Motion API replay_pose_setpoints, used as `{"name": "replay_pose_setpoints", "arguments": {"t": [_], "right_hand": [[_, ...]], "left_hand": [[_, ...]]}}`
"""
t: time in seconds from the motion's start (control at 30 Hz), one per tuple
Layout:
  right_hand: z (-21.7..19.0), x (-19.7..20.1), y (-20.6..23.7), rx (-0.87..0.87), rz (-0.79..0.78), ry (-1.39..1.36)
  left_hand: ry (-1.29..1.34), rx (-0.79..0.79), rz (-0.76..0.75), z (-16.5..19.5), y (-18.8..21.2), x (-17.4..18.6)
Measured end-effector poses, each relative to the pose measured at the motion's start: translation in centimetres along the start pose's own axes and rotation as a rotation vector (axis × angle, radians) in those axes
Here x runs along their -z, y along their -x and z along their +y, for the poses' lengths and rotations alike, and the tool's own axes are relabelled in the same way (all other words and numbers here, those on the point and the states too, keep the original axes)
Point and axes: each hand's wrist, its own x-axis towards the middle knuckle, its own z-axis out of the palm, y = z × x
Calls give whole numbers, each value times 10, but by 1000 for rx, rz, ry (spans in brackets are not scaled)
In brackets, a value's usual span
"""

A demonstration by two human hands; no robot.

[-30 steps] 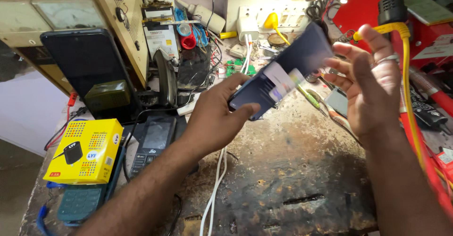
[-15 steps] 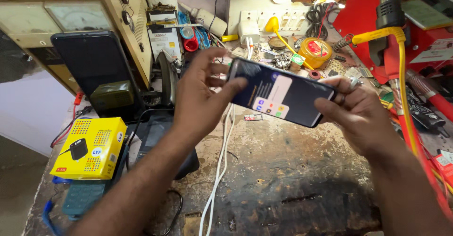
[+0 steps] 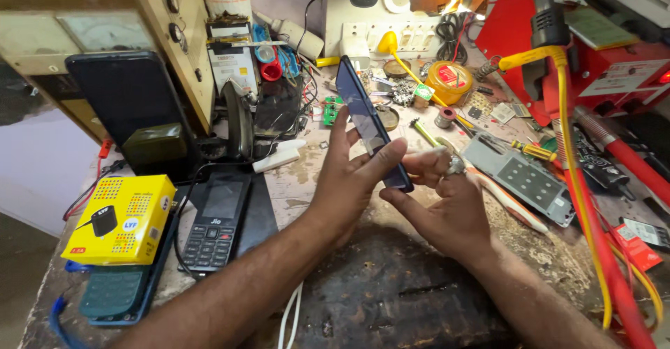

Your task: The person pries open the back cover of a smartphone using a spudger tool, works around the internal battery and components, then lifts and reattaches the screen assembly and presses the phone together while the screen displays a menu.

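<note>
While the smartphone is held edge-on above the workbench, it is gripped by the left hand and right hand. A keypad phone lies at nine o'clock. Judging by this, nothing is opened yet; inspection seems unfinished.

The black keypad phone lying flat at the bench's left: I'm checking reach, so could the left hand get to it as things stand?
Probably yes, once freed. The left hand now holds the dark slim smartphone together with the right hand; the black keypad phone lies uncovered just left of that forearm.
</note>
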Motion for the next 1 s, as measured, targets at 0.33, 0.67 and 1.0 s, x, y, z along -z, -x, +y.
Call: {"name": "replay_pose_setpoints", "arguments": {"t": [0.33, 0.67, 1.0], "right_hand": [[13, 35, -13, 42, -136, -559], [7, 35, -7, -182, 22, -26], [-20, 3, -2, 8, 221, 198]], "left_hand": [[-560, -353, -162, 24, 8, 14], [-1795, -1043, -148, 40, 6, 33], [-284, -158, 24, 1, 14, 0]]}}
